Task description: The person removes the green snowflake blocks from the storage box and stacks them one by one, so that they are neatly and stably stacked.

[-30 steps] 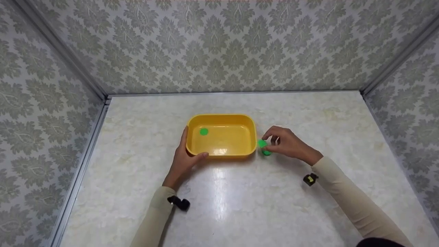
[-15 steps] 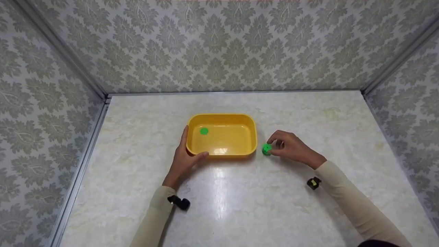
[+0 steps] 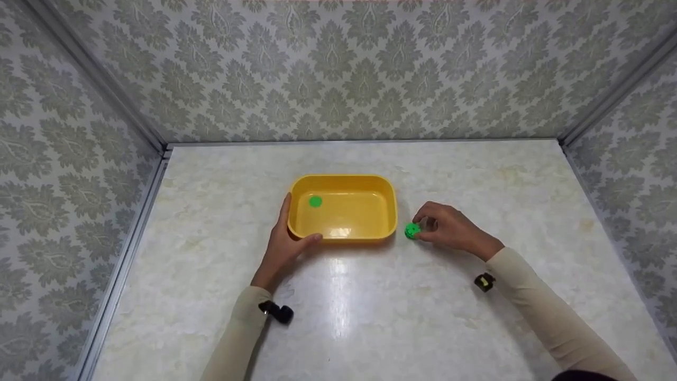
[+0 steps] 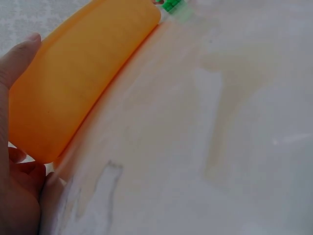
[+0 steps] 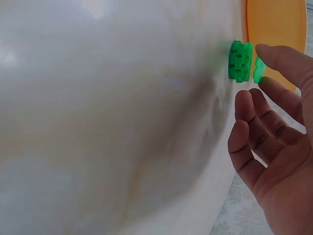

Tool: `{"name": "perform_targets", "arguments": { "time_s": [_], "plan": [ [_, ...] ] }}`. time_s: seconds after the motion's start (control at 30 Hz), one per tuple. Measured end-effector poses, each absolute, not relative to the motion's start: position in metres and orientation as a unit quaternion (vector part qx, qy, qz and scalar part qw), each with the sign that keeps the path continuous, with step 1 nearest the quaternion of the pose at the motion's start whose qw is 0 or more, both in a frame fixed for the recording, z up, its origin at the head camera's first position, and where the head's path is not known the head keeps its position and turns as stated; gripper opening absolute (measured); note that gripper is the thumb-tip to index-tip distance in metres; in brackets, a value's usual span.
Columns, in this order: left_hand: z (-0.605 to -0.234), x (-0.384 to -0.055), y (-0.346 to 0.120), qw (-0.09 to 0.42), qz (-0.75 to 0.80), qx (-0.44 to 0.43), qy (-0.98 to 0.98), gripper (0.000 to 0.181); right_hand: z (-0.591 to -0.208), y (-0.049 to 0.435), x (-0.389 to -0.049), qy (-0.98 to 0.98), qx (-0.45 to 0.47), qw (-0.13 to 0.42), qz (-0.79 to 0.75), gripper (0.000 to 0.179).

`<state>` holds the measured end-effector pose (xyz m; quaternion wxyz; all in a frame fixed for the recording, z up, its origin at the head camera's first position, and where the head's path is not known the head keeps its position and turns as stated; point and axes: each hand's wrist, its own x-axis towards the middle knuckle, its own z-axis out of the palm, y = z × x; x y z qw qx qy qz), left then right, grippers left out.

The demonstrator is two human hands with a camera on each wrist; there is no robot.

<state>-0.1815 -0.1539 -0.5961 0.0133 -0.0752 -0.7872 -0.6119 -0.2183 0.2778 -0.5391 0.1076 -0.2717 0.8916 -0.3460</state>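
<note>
My left hand grips the left end of a yellow plastic tub, its thumb on the front rim. Inside the tub, near the back left, lies a flat green disc. Just right of the tub stands a short stack of green notched discs. Thumb and index finger of my right hand pinch another thin green disc, held close over the stack with a narrow gap showing in the right wrist view. The other right fingers are loosely curled. In the left wrist view, only part of the green discs shows.
The tub and stack rest on a pale marbled tabletop. Patterned wall panels enclose the back and both sides, with metal strips at the corners. A small black camera sits on each wrist over beige sleeves.
My right hand has moved slightly right, away from the tub, bringing the pinched disc from beside the tub's wall to over the stack. The left hand keeps its hold.
</note>
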Motion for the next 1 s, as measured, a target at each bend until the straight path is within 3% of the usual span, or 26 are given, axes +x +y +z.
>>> {"name": "perform_targets", "arguments": {
  "time_s": [1.0],
  "plan": [
    [-0.5955, -0.1813, -0.1550, 0.012, -0.614, -0.081, -0.785, 0.121, -0.5358, 0.2708, -0.2206, 0.911, -0.260, 0.129, -0.291, 0.023]
  ]
}}
